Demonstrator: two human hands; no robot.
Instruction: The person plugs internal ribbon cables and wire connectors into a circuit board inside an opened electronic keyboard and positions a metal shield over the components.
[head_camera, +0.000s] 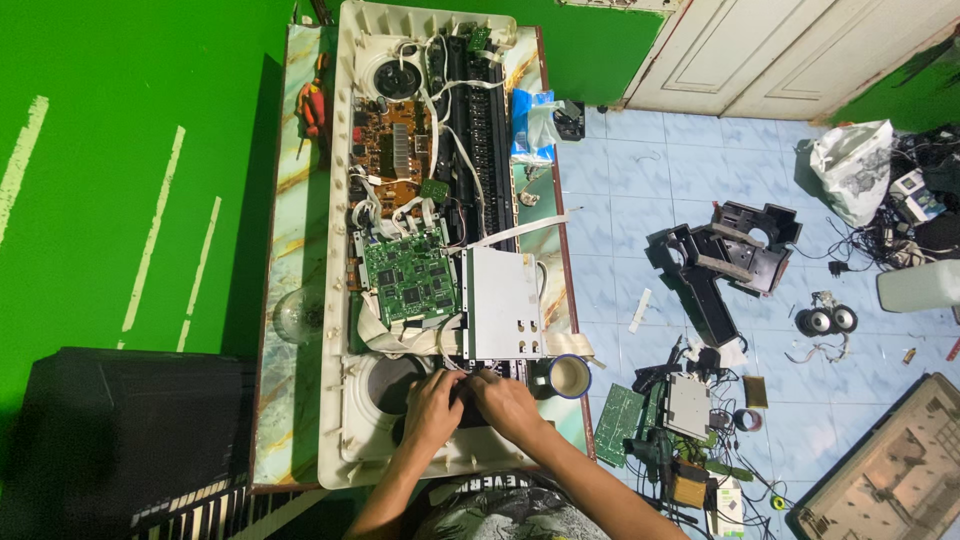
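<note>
Head view: looking straight down on an opened electronic keyboard case (340, 300) lying on a marble-patterned table (290, 250).
Black component: (470, 405) small dark part at the near end of the case, beside the round speaker opening (385, 385), mostly hidden under both hands.
Left hand: (432, 408) fingers curled down onto the black component; whether clasped around it cannot be told.
Right hand: (508, 405) pressed against the same part, touching the left hand; grip likewise cannot be told.
Metal shield plate: (503, 303) grey, just beyond the hands.
Green circuit board: (408, 278) left of the plate.
Brown circuit board: (392, 150) farther up the case.
Mug: (566, 377) blue, just right of the right hand.
Floor: (640, 180) blue tiles with scattered parts and a black plastic frame (725, 255).
</note>
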